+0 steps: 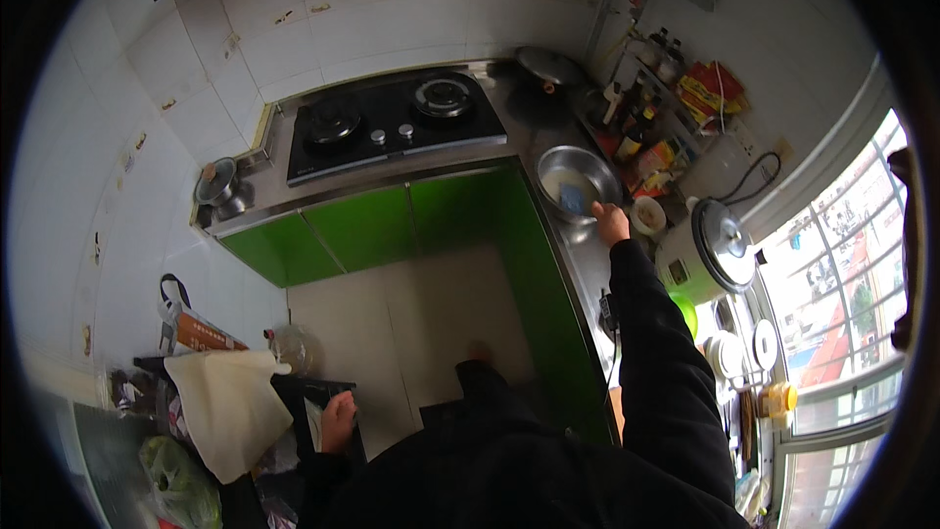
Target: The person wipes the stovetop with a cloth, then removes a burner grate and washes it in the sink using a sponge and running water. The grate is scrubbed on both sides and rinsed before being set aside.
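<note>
My right hand (611,224) is closed on the near right rim of a stainless steel basin (547,175). The basin stands on the metal counter right of the stove. Inside it lie a blue cloth or sponge (571,198) and something pale that I cannot make out. A small white bowl (648,216) with some contents is just right of this hand. Low on the left, my left hand (338,422) hangs above the floor with its fingers curled; nothing shows in it. A cream cloth (229,408) is draped to its left.
A two-burner gas stove (396,121) sits on the counter, with a small lidded pot (217,182) at its left end. A dark pan lid (548,66) is in the back corner. Sauce bottles (639,125) crowd the right wall, near a rice cooker (701,250). Green cabinets (360,224) stand below.
</note>
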`<act>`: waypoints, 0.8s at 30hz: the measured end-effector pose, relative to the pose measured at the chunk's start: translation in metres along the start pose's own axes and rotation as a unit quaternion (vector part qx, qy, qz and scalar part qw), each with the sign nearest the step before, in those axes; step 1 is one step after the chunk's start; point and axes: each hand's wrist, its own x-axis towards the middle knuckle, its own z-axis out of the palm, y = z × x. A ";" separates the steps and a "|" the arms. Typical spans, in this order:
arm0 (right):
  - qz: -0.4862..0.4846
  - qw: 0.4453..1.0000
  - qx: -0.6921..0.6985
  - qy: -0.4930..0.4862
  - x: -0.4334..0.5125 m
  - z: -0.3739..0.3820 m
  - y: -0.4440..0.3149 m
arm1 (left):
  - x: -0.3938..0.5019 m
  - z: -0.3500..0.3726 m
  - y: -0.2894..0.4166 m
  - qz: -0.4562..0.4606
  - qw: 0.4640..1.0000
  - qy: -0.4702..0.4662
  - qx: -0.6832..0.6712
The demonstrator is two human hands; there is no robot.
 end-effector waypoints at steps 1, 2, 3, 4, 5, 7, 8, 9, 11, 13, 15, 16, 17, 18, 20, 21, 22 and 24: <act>0.037 0.996 0.063 -0.041 0.032 0.012 -0.004 | 0.010 -0.002 -0.010 -0.008 1.000 0.001 -0.002; 0.115 0.972 0.194 -0.069 0.061 0.022 -0.009 | 0.024 -0.002 -0.018 0.013 1.000 0.016 0.022; 0.305 0.850 0.418 -0.103 0.088 0.032 -0.015 | 0.029 -0.010 -0.023 0.005 1.000 0.012 0.022; 0.321 0.796 0.498 -0.127 0.116 0.039 -0.021 | 0.036 -0.015 -0.026 0.000 1.000 0.010 0.021; 0.301 0.807 0.493 -0.122 0.140 0.045 -0.025 | 0.048 -0.014 -0.025 -0.037 0.999 0.013 0.034; 0.348 0.759 0.542 -0.093 0.196 0.059 -0.035 | 0.061 -0.012 -0.012 -0.030 0.997 0.058 0.028; 0.354 0.740 0.564 -0.098 0.224 0.063 -0.036 | 0.070 -0.013 0.001 -0.059 0.994 0.086 0.035; 0.363 0.719 0.584 -0.105 0.247 0.068 -0.035 | 0.079 -0.011 0.015 -0.057 0.993 0.098 0.017; 0.374 0.699 0.600 -0.109 0.292 0.080 -0.029 | 0.095 -0.002 0.042 -0.089 0.988 0.127 -0.016; 0.382 0.697 0.600 -0.089 0.332 0.092 -0.016 | 0.119 -0.001 0.067 -0.073 0.983 0.155 0.068; 0.413 0.677 0.608 -0.052 0.370 0.109 -0.004 | 0.139 -0.002 0.083 -0.052 0.976 0.188 0.095; 0.435 0.667 0.604 -0.033 0.386 0.119 0.003 | 0.146 -0.004 0.088 -0.059 0.977 0.182 0.095; 0.458 0.657 0.599 -0.013 0.401 0.130 0.008 | 0.154 -0.007 0.091 -0.060 0.977 0.175 0.102; 0.466 0.657 0.593 -0.012 0.414 0.138 0.015 | 0.163 -0.009 0.093 -0.088 0.975 0.174 0.107; 0.470 0.613 0.634 -0.036 0.434 0.153 0.023 | 0.171 -0.008 0.093 -0.111 0.976 0.171 0.079; 0.477 0.589 0.651 -0.036 0.442 0.159 0.025 | 0.174 -0.007 0.093 -0.134 0.975 0.170 0.055; 0.428 0.589 0.682 -0.073 0.445 0.162 0.028 | 0.178 -0.006 0.094 -0.140 0.973 0.176 0.060; 0.428 0.570 0.698 -0.072 0.453 0.167 0.028 | 0.183 -0.004 0.097 -0.169 0.966 0.188 0.046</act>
